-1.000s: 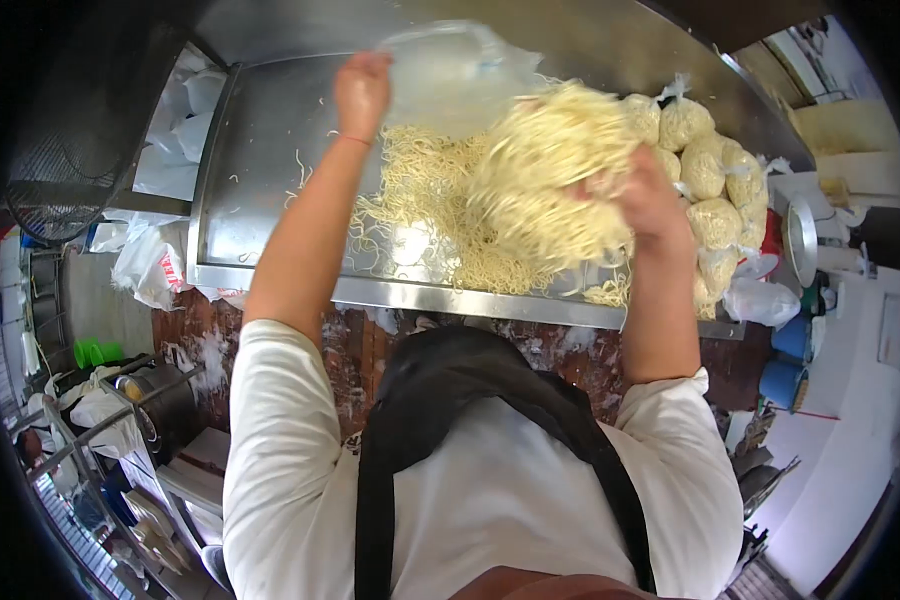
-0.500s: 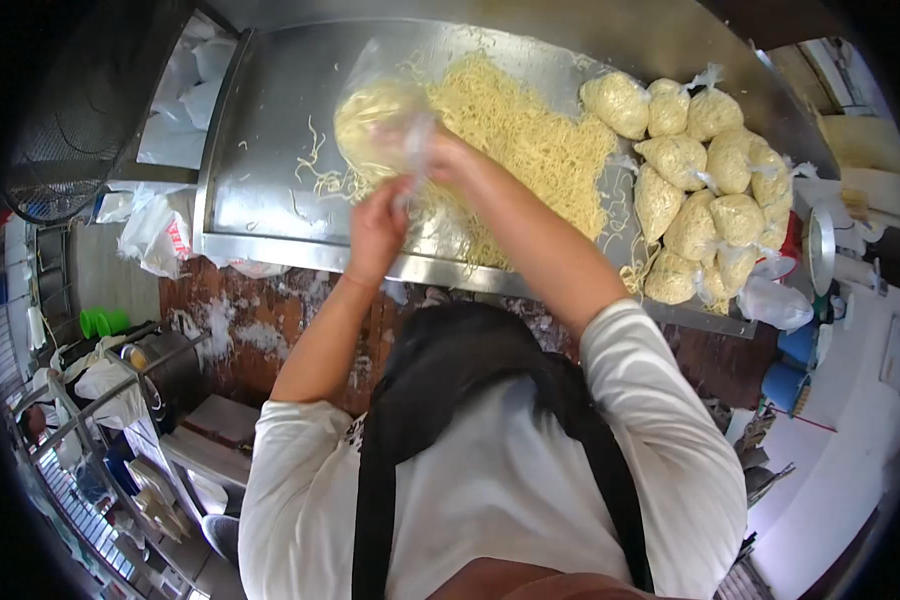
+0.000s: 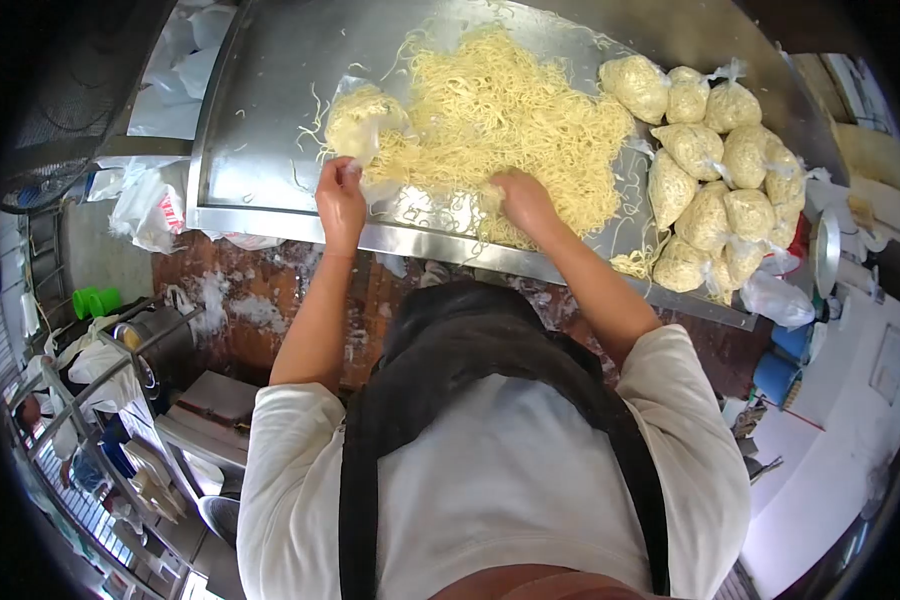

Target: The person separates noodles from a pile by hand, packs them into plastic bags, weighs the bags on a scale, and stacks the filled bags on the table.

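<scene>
My left hand (image 3: 341, 205) pinches the edge of a clear plastic bag (image 3: 362, 138), which lies on the metal table with noodles inside. My right hand (image 3: 526, 205) is at the near edge of a broad heap of loose yellow noodles (image 3: 515, 110). Its fingers are closed around a small bunch of noodles (image 3: 492, 196), partly hidden by the hand. Some stray strands lie left of the bag.
The metal table (image 3: 260, 100) has a raised rim along its near side. Several tied bags of noodles (image 3: 705, 215) are piled at its right end. White plastic bags (image 3: 150, 212) hang off the left corner. A mesh fan guard (image 3: 45, 155) stands at far left.
The bag has come down onto the table and is no longer blurred by motion. My right hand has left it and moved right and nearer to me, to the noodle heap.
</scene>
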The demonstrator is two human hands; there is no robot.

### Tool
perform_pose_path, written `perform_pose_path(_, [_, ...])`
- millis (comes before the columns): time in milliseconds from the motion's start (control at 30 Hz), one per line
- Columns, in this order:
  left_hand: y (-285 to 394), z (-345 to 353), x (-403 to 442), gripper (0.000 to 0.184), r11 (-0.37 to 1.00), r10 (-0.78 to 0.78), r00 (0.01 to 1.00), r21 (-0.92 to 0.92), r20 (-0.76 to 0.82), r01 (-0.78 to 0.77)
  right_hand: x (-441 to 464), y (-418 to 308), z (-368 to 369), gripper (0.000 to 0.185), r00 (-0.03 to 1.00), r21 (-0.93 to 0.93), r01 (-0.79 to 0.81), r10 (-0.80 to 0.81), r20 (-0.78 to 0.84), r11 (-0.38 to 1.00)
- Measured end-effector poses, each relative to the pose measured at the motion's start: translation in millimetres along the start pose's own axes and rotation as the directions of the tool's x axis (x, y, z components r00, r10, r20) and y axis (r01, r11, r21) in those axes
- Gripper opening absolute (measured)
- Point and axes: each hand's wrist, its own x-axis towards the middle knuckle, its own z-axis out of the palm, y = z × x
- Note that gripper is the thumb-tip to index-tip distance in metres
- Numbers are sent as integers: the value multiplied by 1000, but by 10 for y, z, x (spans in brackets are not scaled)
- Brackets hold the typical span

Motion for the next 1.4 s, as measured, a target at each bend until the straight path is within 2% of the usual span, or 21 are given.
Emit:
perform_pose_path(67, [65,73,95,13,847,-302,953,-449,36,286,19,-193,-110,81,996,247,84,-83,-14,965])
perform_pose_path(133, [74,-3,167,13,805,-384,919,-455,92,381,-129,-540,-476,82,974,471,218,-162,-156,855])
perform_pose_path(167, [123,-41,197,14,779,-424,900,-466,104,421,-132,-528,-465,85,974,450,216,-157,-166,867])
perform_pose_path(233, [156,-62,237,23,745,-486,866,-464,117,480,-136,-445,-356,88,979,88,130,-114,-170,988])
perform_pose_path(267, [114,-64,214,26,818,-433,892,-359,132,450,-145,-422,-299,90,980,-98,76,-92,-174,992])
perform_pose_path(333, [9,-50,149,31,925,-329,925,-134,189,356,-87,-554,-162,78,983,-206,55,-89,-159,977])
perform_pose_path(367, [111,-33,103,33,978,-166,973,155,159,141,-51,-660,-110,73,985,-258,44,-86,-152,965])
perform_pose_path(467, [83,9,86,26,930,-206,959,343,194,130,421,-698,180,63,968,-156,117,-148,-203,981])
perform_pose_path(600, [-63,293,-4,15,979,131,989,152,62,-139,1012,-671,170,51,927,65,362,-351,-135,930])
perform_pose_path(700, [594,363,-175,19,995,-49,975,97,215,29,1182,-1022,-131,48,953,397,300,-290,-86,867])
perform_pose_path(733, [563,487,-233,19,972,236,972,-11,16,-236,1202,-1152,-185,48,975,683,202,-207,-77,702])
perform_pose_path(800, [692,482,-239,21,971,-62,993,-225,102,84,1123,-1385,-282,48,998,991,-18,-65,27,135])
perform_pose_path(833, [734,448,-204,23,925,-145,982,-337,121,178,940,-1519,-455,49,999,988,20,-52,-13,154])
perform_pose_path(900, [768,334,-15,27,770,-285,942,-543,178,336,864,-1478,-486,52,983,704,146,-185,-22,695])
perform_pose_path(933, [758,262,79,29,741,-334,926,-559,174,372,822,-1435,-517,53,969,448,219,-246,3,867])
perform_pose_path(967, [734,188,168,30,709,-383,908,-576,170,407,715,-1285,-388,57,888,345,455,-392,-240,821])
perform_pose_path(1067, [703,134,302,33,651,-468,869,-604,158,460,339,-1113,-342,66,929,-160,169,-211,-304,973])
perform_pose_path(1167, [812,226,320,34,627,-492,852,-606,181,491,634,-923,67,63,938,-191,202,-246,-243,961])
perform_pose_path(1267, [1036,182,282,37,659,-421,876,-584,237,475,887,-1022,-193,57,983,201,182,-179,-33,963])
perform_pose_path(1300, [1120,149,262,39,684,-385,885,-563,261,463,793,-1211,-558,56,958,239,273,-286,21,932])
perform_pose_path(1400, [1424,129,247,43,735,-371,900,-521,227,434,798,-1532,-868,61,855,395,519,-470,-221,758])
